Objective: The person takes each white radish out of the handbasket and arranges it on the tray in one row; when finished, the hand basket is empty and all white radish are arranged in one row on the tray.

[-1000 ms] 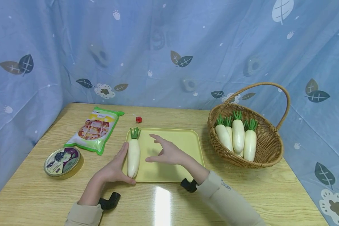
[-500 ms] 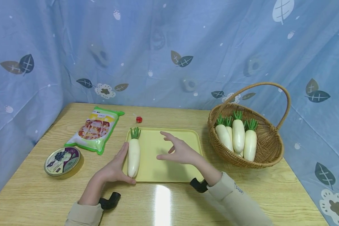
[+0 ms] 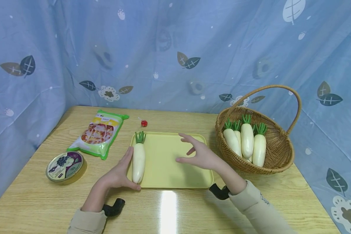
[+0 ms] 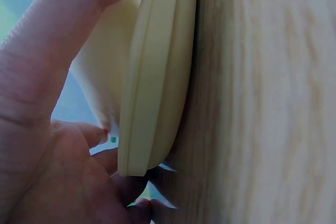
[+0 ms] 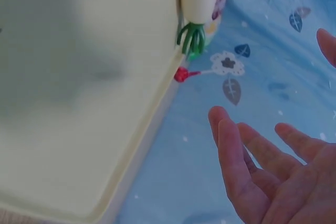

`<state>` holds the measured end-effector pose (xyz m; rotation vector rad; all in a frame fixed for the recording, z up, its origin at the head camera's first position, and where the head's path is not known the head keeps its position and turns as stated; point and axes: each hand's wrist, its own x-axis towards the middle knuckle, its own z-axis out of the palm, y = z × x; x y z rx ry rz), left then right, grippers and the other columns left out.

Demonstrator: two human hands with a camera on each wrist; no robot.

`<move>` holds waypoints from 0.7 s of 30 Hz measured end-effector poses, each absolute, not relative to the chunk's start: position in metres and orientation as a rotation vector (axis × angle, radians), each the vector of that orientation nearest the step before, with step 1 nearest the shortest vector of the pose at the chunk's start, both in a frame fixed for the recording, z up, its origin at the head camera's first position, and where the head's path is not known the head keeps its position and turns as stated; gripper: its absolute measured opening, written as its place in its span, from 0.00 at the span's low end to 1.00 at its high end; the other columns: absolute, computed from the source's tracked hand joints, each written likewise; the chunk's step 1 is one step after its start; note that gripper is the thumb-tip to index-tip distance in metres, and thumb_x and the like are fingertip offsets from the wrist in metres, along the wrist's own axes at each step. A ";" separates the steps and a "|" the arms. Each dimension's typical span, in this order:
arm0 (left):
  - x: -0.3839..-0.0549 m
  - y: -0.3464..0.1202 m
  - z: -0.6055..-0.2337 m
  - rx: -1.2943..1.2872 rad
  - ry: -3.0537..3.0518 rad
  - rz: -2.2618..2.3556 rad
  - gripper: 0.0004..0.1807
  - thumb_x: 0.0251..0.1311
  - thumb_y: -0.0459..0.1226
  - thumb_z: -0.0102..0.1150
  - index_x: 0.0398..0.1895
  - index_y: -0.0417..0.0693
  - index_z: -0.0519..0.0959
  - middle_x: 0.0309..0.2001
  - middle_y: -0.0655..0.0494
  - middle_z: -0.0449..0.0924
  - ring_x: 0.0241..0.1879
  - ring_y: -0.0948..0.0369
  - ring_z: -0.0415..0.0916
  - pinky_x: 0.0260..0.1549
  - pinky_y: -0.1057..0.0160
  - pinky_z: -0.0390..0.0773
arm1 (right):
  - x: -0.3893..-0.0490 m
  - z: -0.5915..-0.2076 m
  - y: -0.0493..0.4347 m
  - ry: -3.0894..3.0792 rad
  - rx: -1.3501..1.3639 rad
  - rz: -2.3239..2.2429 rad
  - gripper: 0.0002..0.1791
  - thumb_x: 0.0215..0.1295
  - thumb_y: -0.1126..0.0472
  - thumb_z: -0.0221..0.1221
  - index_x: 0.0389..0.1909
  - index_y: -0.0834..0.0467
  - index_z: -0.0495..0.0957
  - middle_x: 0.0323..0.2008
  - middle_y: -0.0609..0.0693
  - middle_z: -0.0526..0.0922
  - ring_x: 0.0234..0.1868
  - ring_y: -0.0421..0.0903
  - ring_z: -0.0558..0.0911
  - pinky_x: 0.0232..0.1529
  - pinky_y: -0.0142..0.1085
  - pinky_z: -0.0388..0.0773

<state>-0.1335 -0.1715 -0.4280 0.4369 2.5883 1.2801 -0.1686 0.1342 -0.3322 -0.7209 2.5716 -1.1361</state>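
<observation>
A white radish (image 3: 138, 163) with a green top lies lengthwise along the left side of the pale yellow tray (image 3: 169, 182). My left hand (image 3: 115, 176) holds the tray's near left corner, thumb on the front rim and fingers along the left side, right beside the radish. In the left wrist view the thumb and fingers (image 4: 79, 135) surround the tray corner. My right hand (image 3: 199, 156) hovers over the tray's right part with nothing in it, fingers spread and thumb apart. The right wrist view shows those fingers (image 5: 262, 156) loosely extended beside the tray.
A wicker basket (image 3: 278, 146) with a tall handle and several white radishes (image 3: 247, 141) stands to the right. On the left are a green-edged food bag (image 3: 97, 133) and a round tin (image 3: 65, 166). A small red item (image 3: 144, 123) lies behind the tray.
My right hand has moved right across the tray, away from the radish and toward the basket. The left hand, tray and radish have stayed in place.
</observation>
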 end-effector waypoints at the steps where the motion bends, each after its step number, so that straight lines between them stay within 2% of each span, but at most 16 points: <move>1: -0.133 -0.172 -0.428 0.436 2.587 1.281 0.79 0.21 0.48 0.80 0.69 0.35 0.28 0.70 0.36 0.24 0.68 0.42 0.27 0.62 0.41 0.40 | -0.169 -0.331 0.136 2.575 -0.723 -1.139 0.46 0.51 0.47 0.65 0.69 0.46 0.53 0.63 0.53 0.64 0.42 0.53 0.79 0.34 0.36 0.77; 5: -0.133 -0.172 -0.428 0.438 2.588 1.282 0.79 0.21 0.48 0.80 0.69 0.35 0.28 0.70 0.36 0.24 0.68 0.42 0.27 0.62 0.41 0.40 | -0.168 -0.328 0.145 2.600 -0.741 -1.154 0.45 0.51 0.47 0.66 0.69 0.45 0.54 0.63 0.49 0.65 0.42 0.49 0.78 0.36 0.35 0.77; 12: -0.134 -0.172 -0.428 0.440 2.591 1.276 0.80 0.20 0.48 0.80 0.69 0.36 0.28 0.70 0.36 0.24 0.68 0.42 0.27 0.62 0.41 0.40 | -0.165 -0.320 0.156 2.647 -0.770 -1.173 0.42 0.52 0.49 0.65 0.67 0.48 0.58 0.60 0.52 0.68 0.42 0.48 0.78 0.34 0.32 0.79; 21: -0.134 -0.172 -0.429 0.431 2.588 1.281 0.80 0.20 0.48 0.80 0.69 0.36 0.28 0.70 0.37 0.24 0.68 0.42 0.26 0.62 0.41 0.40 | -0.164 -0.310 0.173 2.741 -0.780 -1.128 0.40 0.52 0.51 0.66 0.66 0.49 0.61 0.59 0.51 0.71 0.39 0.43 0.78 0.34 0.35 0.78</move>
